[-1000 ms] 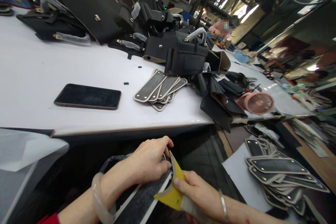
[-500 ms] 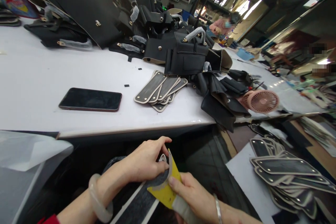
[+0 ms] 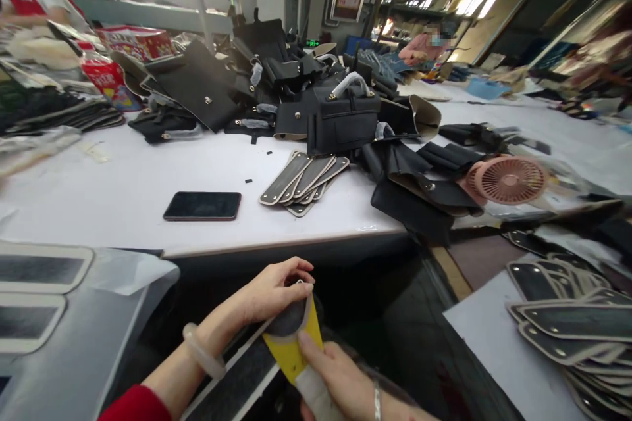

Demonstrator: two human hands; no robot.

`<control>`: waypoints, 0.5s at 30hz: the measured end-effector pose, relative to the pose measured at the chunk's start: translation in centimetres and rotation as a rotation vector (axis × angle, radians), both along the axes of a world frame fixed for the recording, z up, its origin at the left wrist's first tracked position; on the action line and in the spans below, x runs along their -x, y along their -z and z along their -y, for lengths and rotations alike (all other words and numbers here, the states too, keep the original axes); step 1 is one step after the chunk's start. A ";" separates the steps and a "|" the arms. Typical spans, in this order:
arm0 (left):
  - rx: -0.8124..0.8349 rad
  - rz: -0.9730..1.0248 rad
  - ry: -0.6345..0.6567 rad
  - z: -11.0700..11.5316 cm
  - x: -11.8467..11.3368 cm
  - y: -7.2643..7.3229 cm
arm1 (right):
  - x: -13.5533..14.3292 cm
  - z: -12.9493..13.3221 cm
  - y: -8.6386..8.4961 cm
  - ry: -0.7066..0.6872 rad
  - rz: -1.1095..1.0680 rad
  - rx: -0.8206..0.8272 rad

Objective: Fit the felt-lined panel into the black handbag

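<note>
My left hand pinches the far rounded end of a long dark leather panel with a pale border. The panel slants down toward my lap, its near end cut off by the picture. In my right hand is a yellow flat tool with a pale wrapped grip. Its hollow-curved edge lies against the panel's end, close beneath my left thumb. My right thumb presses on the yellow part, while the other right fingers are mostly hidden behind the grip.
On the white table lie a phone, a fan of finished panels and a heap of black bags. A pink fan stands at right, above a stack of panels. More panels lie at left. People sit farther back.
The head view has swung left and levelled, bringing the left-hand panels into sight. Both hands, with the panel and yellow tool, appear slightly farther left; the tool stands more upright. Both grips continue.
</note>
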State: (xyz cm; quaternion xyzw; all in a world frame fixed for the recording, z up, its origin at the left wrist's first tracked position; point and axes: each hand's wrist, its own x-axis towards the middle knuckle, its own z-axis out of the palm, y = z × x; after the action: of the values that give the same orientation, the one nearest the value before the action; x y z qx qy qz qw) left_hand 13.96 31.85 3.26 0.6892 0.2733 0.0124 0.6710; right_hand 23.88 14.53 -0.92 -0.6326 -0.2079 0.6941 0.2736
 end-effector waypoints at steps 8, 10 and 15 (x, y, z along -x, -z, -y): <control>0.037 -0.057 -0.018 0.6 2.8 -0.5 | -3.7 1.8 -1.3 0.433 0.207 -0.340; 0.054 -0.045 -0.024 0.6 3.0 0.0 | -3.6 0.0 -0.9 0.460 0.245 -0.363; 0.035 -0.041 -0.022 0.7 3.0 1.7 | -2.1 -2.0 1.3 0.379 0.274 -0.537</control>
State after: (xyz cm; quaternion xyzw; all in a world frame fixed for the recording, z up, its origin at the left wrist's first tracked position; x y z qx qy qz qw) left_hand 10.98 31.14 1.57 0.6743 0.2946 0.0006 0.6772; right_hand 25.97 16.51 -2.20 -0.6526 -0.2966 0.4605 0.5234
